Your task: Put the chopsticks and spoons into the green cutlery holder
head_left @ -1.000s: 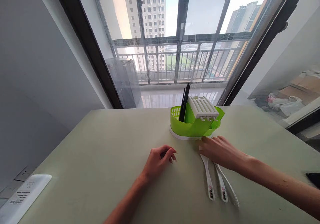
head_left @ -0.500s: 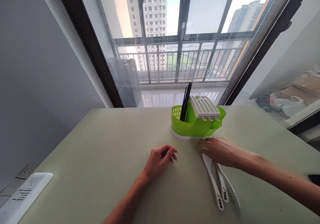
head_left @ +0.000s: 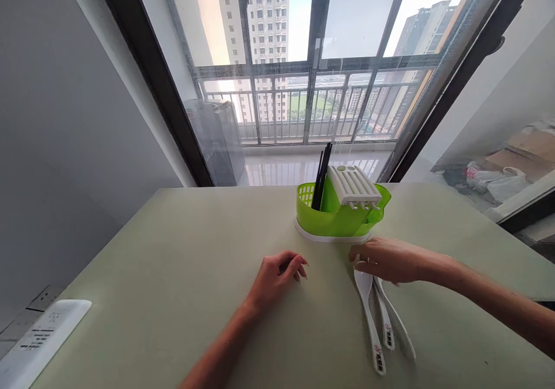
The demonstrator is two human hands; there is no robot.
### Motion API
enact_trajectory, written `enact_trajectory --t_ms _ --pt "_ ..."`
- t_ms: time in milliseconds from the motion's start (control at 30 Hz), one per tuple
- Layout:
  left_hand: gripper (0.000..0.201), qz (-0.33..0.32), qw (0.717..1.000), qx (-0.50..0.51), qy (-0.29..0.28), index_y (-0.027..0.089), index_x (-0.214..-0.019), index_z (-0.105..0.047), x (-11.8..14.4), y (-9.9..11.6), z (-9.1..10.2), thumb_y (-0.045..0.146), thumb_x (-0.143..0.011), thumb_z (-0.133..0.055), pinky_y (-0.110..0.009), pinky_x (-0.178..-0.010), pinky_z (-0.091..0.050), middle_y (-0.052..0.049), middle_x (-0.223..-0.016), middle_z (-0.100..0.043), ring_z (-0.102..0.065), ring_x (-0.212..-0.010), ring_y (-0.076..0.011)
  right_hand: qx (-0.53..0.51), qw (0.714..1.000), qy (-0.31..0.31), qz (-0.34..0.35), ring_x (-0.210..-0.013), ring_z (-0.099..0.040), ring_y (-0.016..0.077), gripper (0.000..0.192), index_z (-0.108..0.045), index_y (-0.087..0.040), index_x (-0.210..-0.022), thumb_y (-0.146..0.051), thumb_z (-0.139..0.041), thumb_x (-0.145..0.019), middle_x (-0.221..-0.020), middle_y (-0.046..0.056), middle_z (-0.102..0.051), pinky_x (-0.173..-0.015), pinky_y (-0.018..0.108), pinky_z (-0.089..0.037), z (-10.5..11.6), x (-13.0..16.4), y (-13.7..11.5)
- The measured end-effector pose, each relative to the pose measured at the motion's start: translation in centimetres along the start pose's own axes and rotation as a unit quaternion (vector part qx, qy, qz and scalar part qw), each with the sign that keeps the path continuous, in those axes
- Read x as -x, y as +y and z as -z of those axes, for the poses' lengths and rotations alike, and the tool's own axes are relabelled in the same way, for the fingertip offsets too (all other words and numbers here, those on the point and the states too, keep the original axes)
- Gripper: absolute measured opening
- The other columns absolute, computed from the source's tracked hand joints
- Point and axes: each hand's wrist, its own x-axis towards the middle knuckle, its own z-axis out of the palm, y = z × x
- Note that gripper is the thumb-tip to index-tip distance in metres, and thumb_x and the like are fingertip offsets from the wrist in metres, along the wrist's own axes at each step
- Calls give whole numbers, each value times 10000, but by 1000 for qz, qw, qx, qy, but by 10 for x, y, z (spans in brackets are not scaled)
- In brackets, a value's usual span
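Note:
Several white spoons lie side by side on the table, printed handle ends toward me. My right hand (head_left: 384, 260) is bent over their heads, fingers closed at the top of the leftmost white spoon (head_left: 367, 302); its fingertips partly hide the spoon's head. Beside that one are a shorter white spoon (head_left: 385, 322) and an outer white spoon (head_left: 399, 322), whose heads are under my hand. My left hand (head_left: 280, 276) rests on the table, loosely curled with thumb and fingers apart, holding nothing.
A green utensil holder (head_left: 329, 222) with a white base and slotted white top stands beyond my hands. Black chopsticks (head_left: 321, 178) lean in its left compartment. A white power strip (head_left: 43, 340) is at the left edge. Glass doors (head_left: 277, 106) stand behind the table (head_left: 195, 250).
My right hand has drawn back slightly to the right, away from the holder. The leftmost spoon has turned a little and its handle end has shifted toward me. My left hand is still.

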Motion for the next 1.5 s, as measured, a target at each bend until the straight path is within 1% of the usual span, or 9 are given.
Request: enact_trajectory --t_ms 100,300,500,600,733,933,1133,1367,1500 --pt "417 0 1000 -1 0 172 -918 -738 0 0 0 513 -980 -507 -231 -655 -497 -39 -777 -746 -641 -676 -142 0 1000 -26 17 -548 -645 126 293 -695 -245 -1101 -166 -512 -886 -837 8 -729 -570 236 -441 -3 -1 2" --pt "410 -3 1000 -4 -3 169 -929 -734 0 0 0 497 -990 -496 -234 -670 -503 -44 -785 -746 -639 -682 -143 37 998 38 37 -866 -698 219 277 -750 -286 -986 -162 -521 -892 -955 29 -757 -658 271 -460 -11 -6 -4" --pt "420 2 1000 4 -2 169 -923 -737 -1 -2 0 518 -978 -509 -241 -661 -507 -51 -777 -740 -640 -679 -150 4 982 180 62 -826 -703 185 233 -751 -307 -1013 -309 -521 -976 -952 11 -770 -678 263 -489 28 8 -21" --pt "426 5 1000 5 -1 175 -917 -739 -1 0 0 532 -970 -511 -242 -658 -507 -47 -772 -737 -641 -679 -153 26 945 315 78 -726 -694 161 287 -733 -290 -1104 -408 -489 -1009 -992 31 -770 -582 248 -459 56 24 -29" --pt "432 5 1000 -1 -3 177 -918 -740 0 0 0 536 -971 -505 -240 -656 -498 -46 -783 -746 -639 -672 -149 99 882 458 56 -470 -546 115 375 -724 -298 -1105 -537 -449 -1012 -802 6 -749 -457 242 -338 82 44 -43" --pt "416 6 1000 3 -3 170 -926 -731 0 -2 -1 514 -981 -503 -237 -656 -491 -49 -785 -742 -636 -680 -148 155 797 582 29 -539 -591 149 335 -720 -293 -1103 -469 -443 -1033 -838 24 -746 -531 274 -342 98 53 -63" --pt "426 7 1000 -1 -4 179 -929 -739 0 -1 0 527 -976 -499 -237 -658 -492 -47 -795 -747 -633 -677 -148 225 761 608 41 -576 -567 107 255 -738 -253 -1108 -383 -541 -1013 -949 4 -766 -524 255 -254 96 36 -58" --pt "423 2 1000 -5 1 181 -924 -737 0 -1 -1 528 -977 -501 -233 -645 -485 -43 -780 -749 -629 -660 -144 270 802 521 111 -877 -642 188 226 -739 -223 -1090 -198 -534 -998 -949 37 -760 -723 304 -404 69 12 -55" --pt "413 0 1000 -1 -1 177 -923 -737 0 1 -1 513 -980 -503 -233 -648 -487 -44 -781 -745 -631 -665 -144 283 822 479 125 -1095 -605 254 260 -727 -222 -1131 -126 -545 -973 -960 49 -768 -891 383 -377 56 3 -54"
